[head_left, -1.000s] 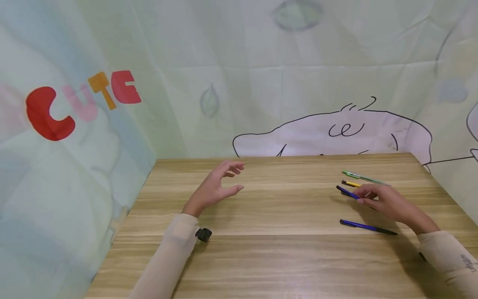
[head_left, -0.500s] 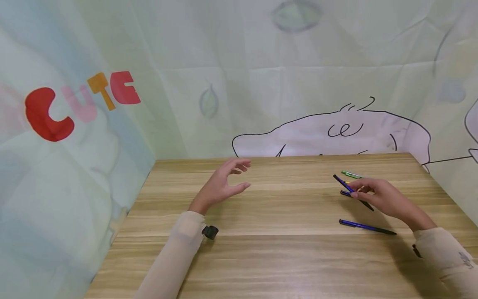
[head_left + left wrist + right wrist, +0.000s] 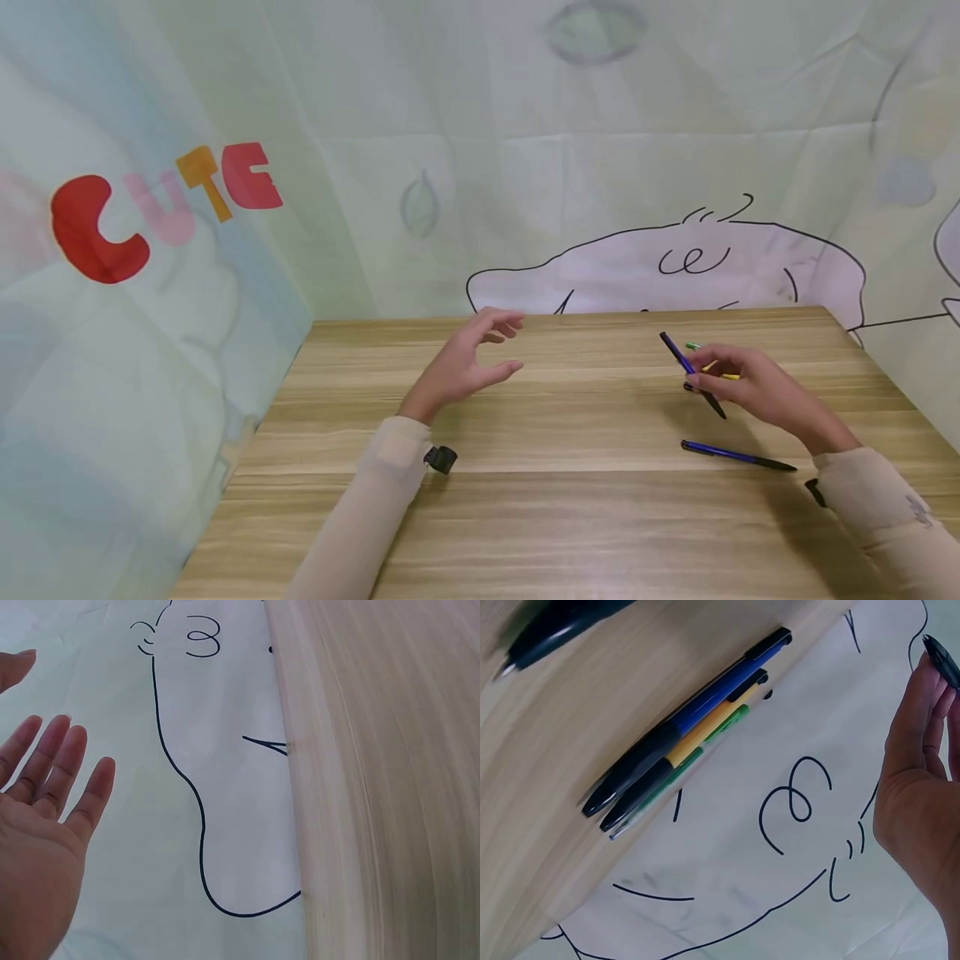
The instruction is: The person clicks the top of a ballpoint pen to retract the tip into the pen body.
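Observation:
My right hand (image 3: 772,396) pinches a blue pen (image 3: 678,357) with a black lower end, holding it tilted above the table at the right. In the right wrist view, the black end of the held pen (image 3: 943,663) shows at the fingertips. Under and behind that hand lie another blue pen (image 3: 673,726), a yellow pen (image 3: 703,729) and a green pen (image 3: 724,726), side by side; the head view shows them partly hidden. Nearer the front lies one more blue pen (image 3: 738,455). My left hand (image 3: 461,362) hovers over the table with fingers and thumb apart, holding nothing.
The wooden table (image 3: 525,525) meets a printed cloth backdrop (image 3: 420,125) at its far edge and left side. A small black device (image 3: 441,459) sits on the left wrist.
My right hand has raised the blue pen off the table and shifted slightly left, tilting the pen more steeply. My left hand has drifted right and away from me.

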Demonstrator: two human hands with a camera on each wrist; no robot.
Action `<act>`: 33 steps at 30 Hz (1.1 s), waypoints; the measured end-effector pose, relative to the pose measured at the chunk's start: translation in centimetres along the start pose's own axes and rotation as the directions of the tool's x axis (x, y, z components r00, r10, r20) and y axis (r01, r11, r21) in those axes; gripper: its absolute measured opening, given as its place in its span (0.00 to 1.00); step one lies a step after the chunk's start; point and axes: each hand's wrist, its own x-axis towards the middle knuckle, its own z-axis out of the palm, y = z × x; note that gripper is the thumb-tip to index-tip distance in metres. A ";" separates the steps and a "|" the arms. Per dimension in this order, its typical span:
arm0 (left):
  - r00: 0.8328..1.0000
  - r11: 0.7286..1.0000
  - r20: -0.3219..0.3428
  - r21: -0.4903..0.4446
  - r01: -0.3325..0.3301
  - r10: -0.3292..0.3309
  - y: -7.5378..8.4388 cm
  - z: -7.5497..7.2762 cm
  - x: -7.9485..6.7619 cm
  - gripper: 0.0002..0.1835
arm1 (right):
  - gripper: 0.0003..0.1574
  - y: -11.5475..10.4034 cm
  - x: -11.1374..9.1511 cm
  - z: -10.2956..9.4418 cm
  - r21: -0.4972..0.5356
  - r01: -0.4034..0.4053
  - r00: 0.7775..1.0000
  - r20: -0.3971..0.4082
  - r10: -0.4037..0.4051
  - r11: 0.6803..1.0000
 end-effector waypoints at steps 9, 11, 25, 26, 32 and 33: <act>1.000 1.000 0.007 -0.008 -0.019 0.019 0.6 0.8 1.1 0.34 | 0.18 -0.8 1.1 0.2 0.097 0.004 1.000 0.001 -0.004 0.995; 1.000 1.000 0.008 -0.011 -0.018 0.018 0.7 1.0 1.3 0.34 | 0.19 -1.1 1.3 0.3 0.120 0.000 1.000 0.004 0.000 0.993; 0.999 0.999 0.002 -0.029 -0.035 0.035 0.8 2.3 2.7 0.35 | 0.21 -2.8 2.3 0.8 0.238 -0.025 1.000 0.019 0.021 0.971; 0.999 0.999 0.002 -0.026 -0.039 0.039 0.9 2.4 2.8 0.35 | 0.21 -2.9 2.4 0.8 0.243 -0.029 0.999 0.019 0.025 0.969; 0.999 0.998 0.000 -0.030 -0.047 0.047 1.2 2.9 3.3 0.36 | 0.22 -3.6 2.8 1.2 0.275 -0.040 0.999 0.016 0.037 0.961; 0.999 0.998 0.001 -0.036 -0.046 0.046 1.2 2.9 3.4 0.36 | 0.22 -3.7 2.8 1.2 0.280 -0.038 0.999 0.016 0.035 0.959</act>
